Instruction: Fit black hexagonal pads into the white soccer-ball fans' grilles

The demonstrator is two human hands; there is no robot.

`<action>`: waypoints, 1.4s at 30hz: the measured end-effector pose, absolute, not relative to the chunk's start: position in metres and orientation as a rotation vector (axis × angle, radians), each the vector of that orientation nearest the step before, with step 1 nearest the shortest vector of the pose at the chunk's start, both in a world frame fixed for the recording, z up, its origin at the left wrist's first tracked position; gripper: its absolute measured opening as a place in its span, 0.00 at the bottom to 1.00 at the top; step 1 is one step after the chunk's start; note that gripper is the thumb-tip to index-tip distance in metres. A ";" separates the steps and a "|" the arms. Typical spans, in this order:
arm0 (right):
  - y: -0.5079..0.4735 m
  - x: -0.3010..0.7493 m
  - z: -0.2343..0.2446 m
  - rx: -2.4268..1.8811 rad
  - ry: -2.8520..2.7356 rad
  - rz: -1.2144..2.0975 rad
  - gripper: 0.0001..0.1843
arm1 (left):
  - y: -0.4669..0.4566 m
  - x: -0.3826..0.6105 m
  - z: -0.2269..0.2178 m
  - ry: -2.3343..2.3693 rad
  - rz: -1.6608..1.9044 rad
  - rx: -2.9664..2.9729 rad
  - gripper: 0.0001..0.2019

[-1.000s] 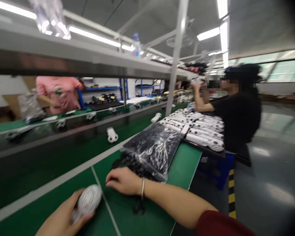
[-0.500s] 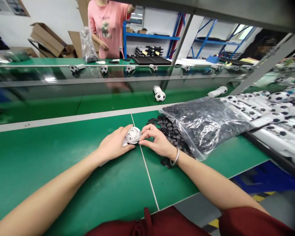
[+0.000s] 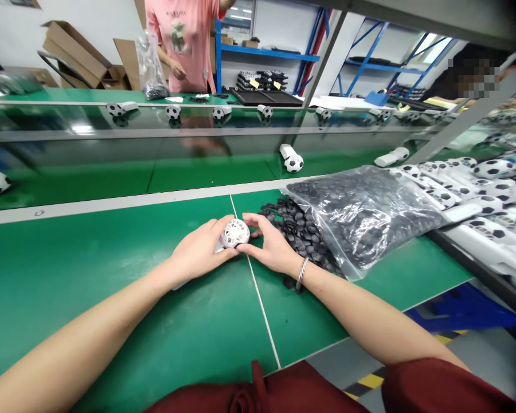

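My left hand (image 3: 204, 246) is wrapped around a white plastic piece with a soccer-ball head (image 3: 235, 233), its openwork side facing up. Most of its handle lies hidden under my palm. On the other side, my right hand (image 3: 272, 244) curves thumb and fingers around the head's right edge, the thumb touching near its lower rim. Whether a small part sits between those fingertips cannot be made out. Just right of my right hand lies a heap of small black pieces (image 3: 307, 229), spilling from a clear plastic bag (image 3: 365, 206).
White soccer-ball pieces (image 3: 490, 212) are stacked in a black-edged tray at right. Beyond the pale rail (image 3: 163, 198), a green belt carries a white soccer-ball piece (image 3: 293, 162) and others. A person in a pink shirt (image 3: 183, 46) stands across. A slanted metal post (image 3: 456, 120) rises at right.
My right hand has shifted from a fingertip pinch at the ball's right edge to thumb and fingers spread around it. Pieces on the near belt have moved right in view.
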State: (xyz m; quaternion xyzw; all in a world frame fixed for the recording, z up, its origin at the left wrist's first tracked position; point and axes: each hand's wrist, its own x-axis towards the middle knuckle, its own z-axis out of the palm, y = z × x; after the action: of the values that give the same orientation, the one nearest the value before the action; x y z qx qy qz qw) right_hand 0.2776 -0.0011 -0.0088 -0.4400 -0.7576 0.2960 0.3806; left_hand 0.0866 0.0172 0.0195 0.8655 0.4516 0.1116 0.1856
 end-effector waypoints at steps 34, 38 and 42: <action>0.035 0.334 -0.006 -1.840 -2.177 0.175 0.09 | 0.020 0.082 0.022 1.249 0.148 2.534 0.33; 0.032 0.334 -0.004 -1.891 -2.168 0.154 0.10 | 0.020 0.081 0.024 1.242 0.124 2.593 0.35; 0.032 0.335 -0.003 -1.926 -2.143 0.155 0.09 | 0.020 0.081 0.024 1.228 0.121 2.610 0.35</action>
State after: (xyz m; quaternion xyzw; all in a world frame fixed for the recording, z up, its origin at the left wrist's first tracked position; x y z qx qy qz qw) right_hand 0.3347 0.0316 -0.0030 -0.6620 -0.7366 0.0533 0.1280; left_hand 0.0808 0.0201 0.0236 0.8967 0.4219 0.0415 0.1270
